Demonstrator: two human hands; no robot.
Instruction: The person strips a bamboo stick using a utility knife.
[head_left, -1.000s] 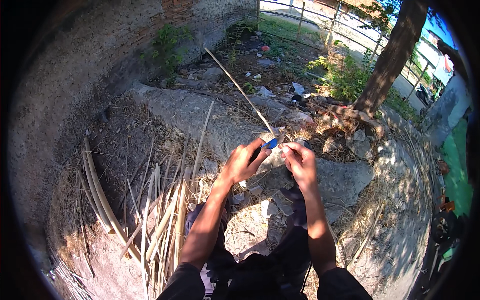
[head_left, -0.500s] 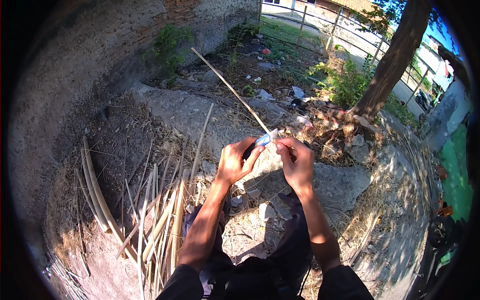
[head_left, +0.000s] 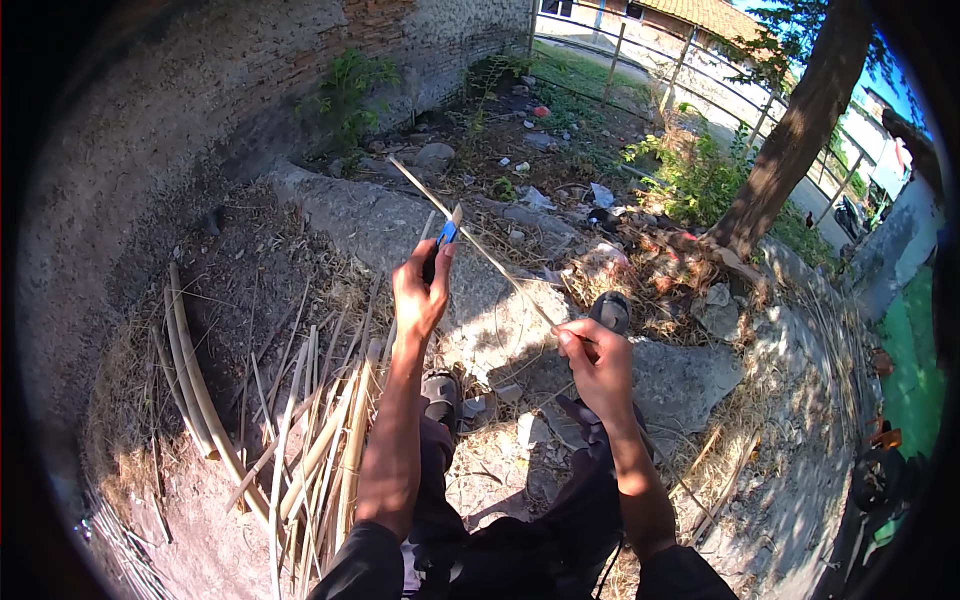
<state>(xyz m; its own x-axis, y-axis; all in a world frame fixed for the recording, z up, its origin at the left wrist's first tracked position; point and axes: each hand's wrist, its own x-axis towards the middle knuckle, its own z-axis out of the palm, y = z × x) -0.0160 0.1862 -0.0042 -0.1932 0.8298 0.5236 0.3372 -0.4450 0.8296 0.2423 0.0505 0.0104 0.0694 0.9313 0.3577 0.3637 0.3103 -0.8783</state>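
My left hand (head_left: pixel 420 290) is closed around a blue cutter knife (head_left: pixel 447 233), its blade pointing up and away from me. The blade crosses a long, thin bamboo strip (head_left: pixel 500 268) partway along; whether it touches the strip I cannot tell. Between thumb and fingers, my right hand (head_left: pixel 600 370) pinches the near end of that strip. From there the strip slants up to the far left, past the knife, and its far end is free in the air.
Several bamboo strips and split poles (head_left: pixel 335 440) lie on the ground to my left. A stone ledge (head_left: pixel 680 375) crosses in front of my shoes (head_left: pixel 441 395). Farther off stand a brick wall (head_left: pixel 250 100), a leaning tree trunk (head_left: pixel 790 130) and shrubs (head_left: pixel 700 170).
My left hand with the knife has moved left and away along the strip. My right hand has drawn slightly toward me, so the hands are farther apart and more strip shows between them.
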